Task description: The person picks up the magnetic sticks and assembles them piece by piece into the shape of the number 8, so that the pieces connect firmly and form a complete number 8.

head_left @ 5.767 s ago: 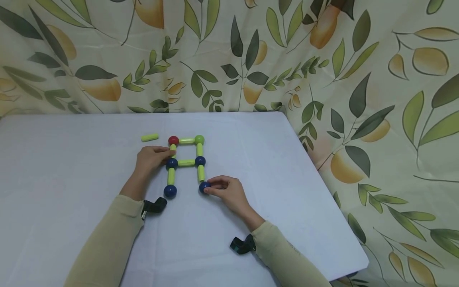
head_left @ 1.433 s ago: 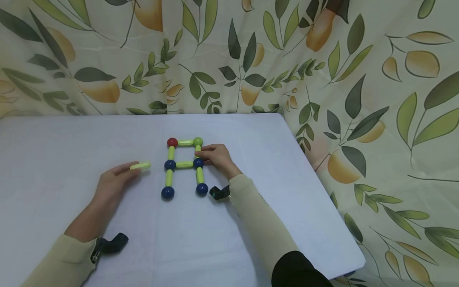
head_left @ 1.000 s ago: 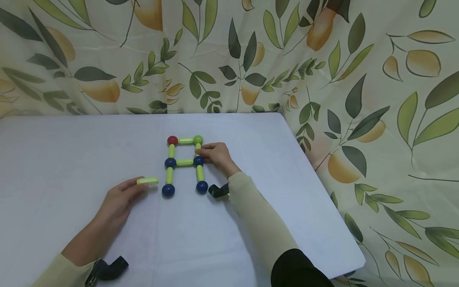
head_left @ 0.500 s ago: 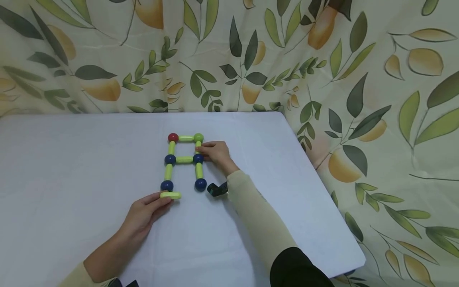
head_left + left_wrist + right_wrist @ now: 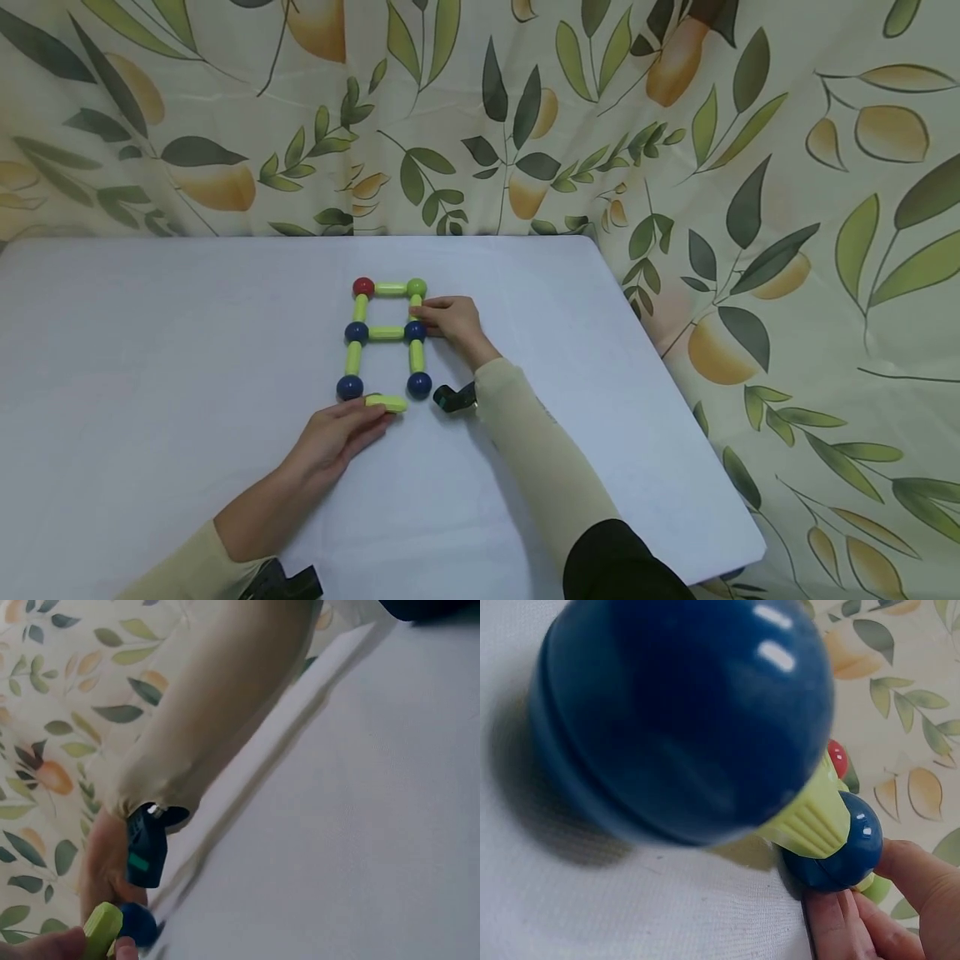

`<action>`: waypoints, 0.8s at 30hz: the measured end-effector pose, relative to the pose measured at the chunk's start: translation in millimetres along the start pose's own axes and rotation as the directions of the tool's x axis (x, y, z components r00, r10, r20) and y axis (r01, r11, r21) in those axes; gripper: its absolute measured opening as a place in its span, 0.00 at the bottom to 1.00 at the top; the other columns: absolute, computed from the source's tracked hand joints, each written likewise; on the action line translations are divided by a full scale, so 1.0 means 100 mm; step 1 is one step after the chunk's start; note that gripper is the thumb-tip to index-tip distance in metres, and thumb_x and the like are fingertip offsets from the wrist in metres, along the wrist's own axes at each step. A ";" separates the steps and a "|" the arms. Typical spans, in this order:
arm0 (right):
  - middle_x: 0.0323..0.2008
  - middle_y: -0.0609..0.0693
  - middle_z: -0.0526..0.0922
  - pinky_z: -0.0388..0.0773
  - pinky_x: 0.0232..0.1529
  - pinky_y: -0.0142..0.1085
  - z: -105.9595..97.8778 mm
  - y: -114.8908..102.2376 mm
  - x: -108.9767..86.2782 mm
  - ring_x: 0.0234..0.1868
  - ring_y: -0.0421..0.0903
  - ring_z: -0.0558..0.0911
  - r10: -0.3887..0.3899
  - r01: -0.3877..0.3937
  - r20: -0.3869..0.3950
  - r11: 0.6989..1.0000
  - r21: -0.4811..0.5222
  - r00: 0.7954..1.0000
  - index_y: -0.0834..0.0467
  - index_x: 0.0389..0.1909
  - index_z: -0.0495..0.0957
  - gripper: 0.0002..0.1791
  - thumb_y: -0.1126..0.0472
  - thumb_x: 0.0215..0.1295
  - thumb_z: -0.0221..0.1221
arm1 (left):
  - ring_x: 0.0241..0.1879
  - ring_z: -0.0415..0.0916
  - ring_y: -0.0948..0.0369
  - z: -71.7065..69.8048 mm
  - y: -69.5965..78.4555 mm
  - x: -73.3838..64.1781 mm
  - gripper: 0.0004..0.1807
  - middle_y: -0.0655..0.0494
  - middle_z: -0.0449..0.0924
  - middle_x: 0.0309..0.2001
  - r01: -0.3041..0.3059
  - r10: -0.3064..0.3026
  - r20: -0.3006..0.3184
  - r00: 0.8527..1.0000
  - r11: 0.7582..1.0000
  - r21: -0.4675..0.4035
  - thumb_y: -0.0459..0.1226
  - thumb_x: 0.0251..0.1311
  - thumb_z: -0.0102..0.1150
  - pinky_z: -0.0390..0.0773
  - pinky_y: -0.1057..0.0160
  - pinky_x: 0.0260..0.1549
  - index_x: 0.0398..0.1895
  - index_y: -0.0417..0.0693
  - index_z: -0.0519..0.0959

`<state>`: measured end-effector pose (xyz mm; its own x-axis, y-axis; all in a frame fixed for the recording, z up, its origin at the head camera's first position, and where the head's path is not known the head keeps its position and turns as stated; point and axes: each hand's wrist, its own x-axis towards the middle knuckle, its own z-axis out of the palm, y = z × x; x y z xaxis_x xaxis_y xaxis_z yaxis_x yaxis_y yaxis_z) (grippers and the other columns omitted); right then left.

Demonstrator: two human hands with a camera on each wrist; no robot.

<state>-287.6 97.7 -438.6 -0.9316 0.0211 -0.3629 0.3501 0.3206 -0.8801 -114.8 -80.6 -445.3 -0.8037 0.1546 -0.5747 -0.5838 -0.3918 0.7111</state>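
Observation:
My left hand (image 5: 333,437) pinches a loose yellow-green magnetic building stick (image 5: 386,404) between thumb and fingertips. It lies crosswise just below the gap between the lower-left blue ball (image 5: 349,387) and the lower-right blue ball (image 5: 419,385). In the left wrist view, the held stick (image 5: 103,930) overlaps a blue ball (image 5: 139,924). My right hand (image 5: 452,322) pinches the upper-right stick (image 5: 416,301) of the ladder-shaped build, right behind the middle-right blue ball (image 5: 840,844). A red ball (image 5: 363,287) and a green ball (image 5: 416,287) form the build's far corners, joined by another stick.
The build lies flat on a white-covered table (image 5: 165,358). Behind it and along the right edge hangs a leaf-and-fruit patterned cloth (image 5: 465,117). Black wrist cameras (image 5: 454,398) sit on both sleeves; the right one is close to the lower-right ball.
My left hand picked up the loose stick from the far left, brought it toward me, then rightward below the build. My right hand moved from the lower-right ball to the upper-right stick.

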 end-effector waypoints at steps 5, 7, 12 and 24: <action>0.49 0.56 0.85 0.83 0.39 0.30 0.00 0.01 -0.01 0.41 0.45 0.88 -0.013 0.013 0.001 1.000 0.025 1.000 0.63 0.51 0.82 0.23 0.56 0.56 0.71 | 0.50 0.82 0.63 0.09 -0.02 0.04 0.30 0.37 0.71 0.63 -0.050 0.051 -0.027 0.998 0.998 0.029 0.32 0.69 0.55 0.77 0.66 0.53 0.70 0.31 0.60; 0.49 0.56 0.85 0.83 0.40 0.30 0.00 0.02 -0.02 0.41 0.46 0.88 -0.015 0.015 0.009 0.999 0.038 1.000 0.63 0.52 0.82 0.23 0.57 0.57 0.71 | 0.49 0.82 0.64 0.11 -0.02 0.05 0.28 0.37 0.70 0.62 -0.080 0.082 -0.057 0.995 0.996 0.028 0.31 0.69 0.54 0.77 0.68 0.53 0.69 0.31 0.62; 0.48 0.57 0.85 0.83 0.40 0.31 0.01 0.02 -0.02 0.42 0.46 0.87 -0.011 0.009 0.028 0.998 0.061 1.000 0.64 0.52 0.81 0.23 0.58 0.57 0.71 | 0.49 0.82 0.65 0.15 -0.03 0.07 0.26 0.38 0.70 0.62 -0.124 0.129 -0.135 0.982 0.991 0.046 0.30 0.69 0.53 0.77 0.69 0.52 0.69 0.33 0.63; 0.47 0.56 0.86 0.83 0.40 0.31 0.00 0.01 -0.03 0.42 0.46 0.88 0.001 -0.002 0.026 0.998 0.057 1.000 0.63 0.53 0.81 0.23 0.57 0.57 0.71 | 0.61 0.75 0.54 0.21 -0.05 0.06 0.27 0.41 0.72 0.62 -0.110 0.125 -0.182 0.975 0.990 0.091 0.32 0.67 0.58 0.77 0.67 0.53 0.68 0.37 0.66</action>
<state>-284.4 97.9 -438.9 -0.9285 -0.0031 -0.3713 0.3571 0.2663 -0.8953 -119.3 -58.8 -444.0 -0.8357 -0.0630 -0.5456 -0.5003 -0.3223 0.8036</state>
